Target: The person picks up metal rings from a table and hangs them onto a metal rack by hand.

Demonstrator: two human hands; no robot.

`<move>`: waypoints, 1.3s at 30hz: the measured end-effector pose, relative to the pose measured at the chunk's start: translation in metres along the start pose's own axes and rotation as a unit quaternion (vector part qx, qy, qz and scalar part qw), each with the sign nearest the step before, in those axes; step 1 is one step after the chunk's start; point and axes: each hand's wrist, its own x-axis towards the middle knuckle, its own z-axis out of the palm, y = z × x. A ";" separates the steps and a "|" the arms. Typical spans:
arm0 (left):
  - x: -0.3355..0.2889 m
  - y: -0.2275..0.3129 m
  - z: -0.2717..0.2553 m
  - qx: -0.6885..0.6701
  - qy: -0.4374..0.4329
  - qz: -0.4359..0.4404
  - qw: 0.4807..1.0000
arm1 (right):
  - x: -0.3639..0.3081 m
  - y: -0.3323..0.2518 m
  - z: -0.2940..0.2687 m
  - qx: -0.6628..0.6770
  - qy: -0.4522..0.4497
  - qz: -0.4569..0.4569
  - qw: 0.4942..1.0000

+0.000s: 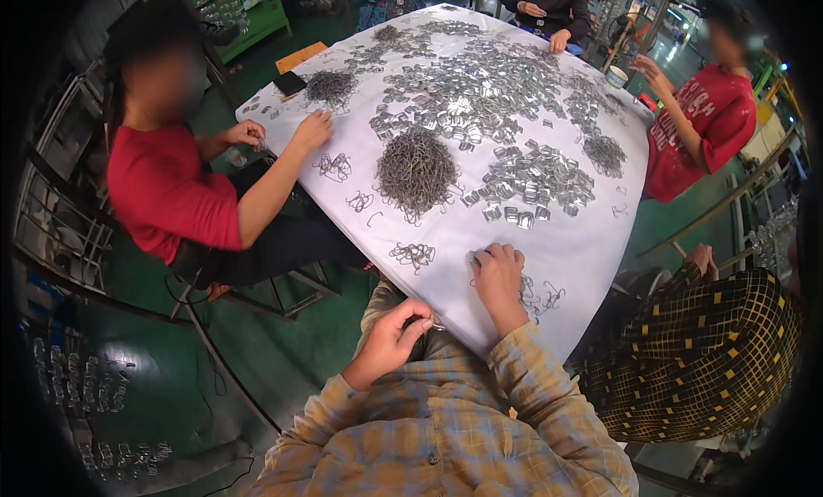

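Observation:
My left hand is closed in a pinch just off the table's near edge, and a small shiny metal piece shows at its fingertips. Over the white-covered table, my right hand rests with bent fingers; a bit of grey shows at its thumb side, too small to name. Bent wire hooks lie in a small group left of that hand, and more loose wire hooks lie beside its wrist. Farther in stand a heap of wire hooks and a spread of flat silver metal buckles.
A person in red sits at the left, reaching over the table. Another person in red is at the right. A person's patterned sleeve is close on my right. A dark phone and more metal piles lie farther back.

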 end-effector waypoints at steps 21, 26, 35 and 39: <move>-0.001 -0.003 0.018 0.126 0.083 0.018 0.988 | -0.062 -0.063 -0.064 0.531 -0.068 0.168 0.828; 0.004 -0.002 0.006 0.169 -0.055 -0.056 0.982 | -0.077 -0.066 -0.058 0.507 -0.024 0.161 0.846; 0.058 -0.061 0.036 0.311 -0.028 0.093 0.945 | -0.100 -0.062 -0.058 0.453 0.004 0.102 0.885; 0.082 -0.086 0.061 0.437 -0.028 0.216 0.873 | -0.103 -0.063 -0.058 0.464 0.006 0.084 0.882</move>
